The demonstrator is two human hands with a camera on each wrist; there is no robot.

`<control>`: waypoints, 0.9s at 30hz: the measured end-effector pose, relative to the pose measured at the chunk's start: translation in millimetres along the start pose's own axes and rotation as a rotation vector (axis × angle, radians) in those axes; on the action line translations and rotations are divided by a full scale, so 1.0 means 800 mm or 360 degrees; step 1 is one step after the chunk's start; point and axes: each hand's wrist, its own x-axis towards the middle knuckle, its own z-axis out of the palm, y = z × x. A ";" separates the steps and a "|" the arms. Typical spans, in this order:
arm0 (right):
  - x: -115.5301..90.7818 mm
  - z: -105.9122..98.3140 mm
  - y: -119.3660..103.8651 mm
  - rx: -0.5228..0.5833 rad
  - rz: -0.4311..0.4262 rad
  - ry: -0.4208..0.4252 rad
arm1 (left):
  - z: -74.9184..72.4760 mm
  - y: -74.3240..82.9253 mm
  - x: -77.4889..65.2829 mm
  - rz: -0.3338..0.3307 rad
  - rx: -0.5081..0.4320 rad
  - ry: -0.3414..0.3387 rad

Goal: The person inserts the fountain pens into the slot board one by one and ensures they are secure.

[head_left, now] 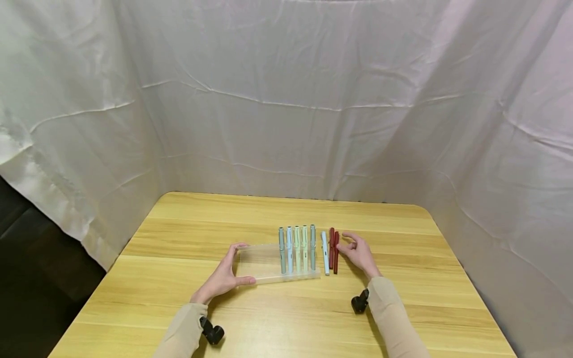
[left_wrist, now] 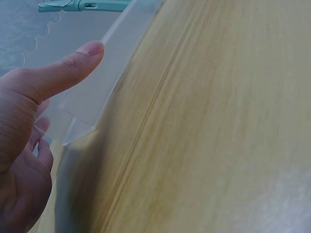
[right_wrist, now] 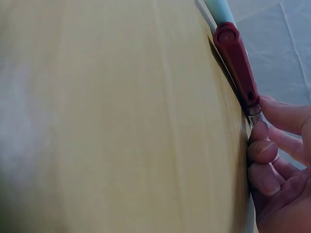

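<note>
The table point(head_left: 286, 318) leaves passage in front of the tray point(head_left: 259, 256), whose right half pens point(head_left: 297, 251) block.

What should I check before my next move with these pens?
1. Left hand holding the clear, flat plastic tray: ok.
2. Bare space on the tray's left side: ok.
3. Five slim teal, pale-blue and pale-green pens side by side on the tray: ok.
4. Slim light-blue pen and two slim dark-red pens on the tray: not ok, all outside.
5. Firm grip by the right hand on the outer red pen: cannot tell.
</note>
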 end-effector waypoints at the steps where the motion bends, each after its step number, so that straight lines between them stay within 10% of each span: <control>1: 0.000 0.000 0.000 -0.0003 0.0004 0.0001 | 0.000 0.000 0.000 -0.0001 -0.0002 0.0001; 27: -0.005 -0.004 -0.004 0.0221 0.0110 -0.0177 | 0.001 0.001 0.000 0.0015 0.0016 0.0015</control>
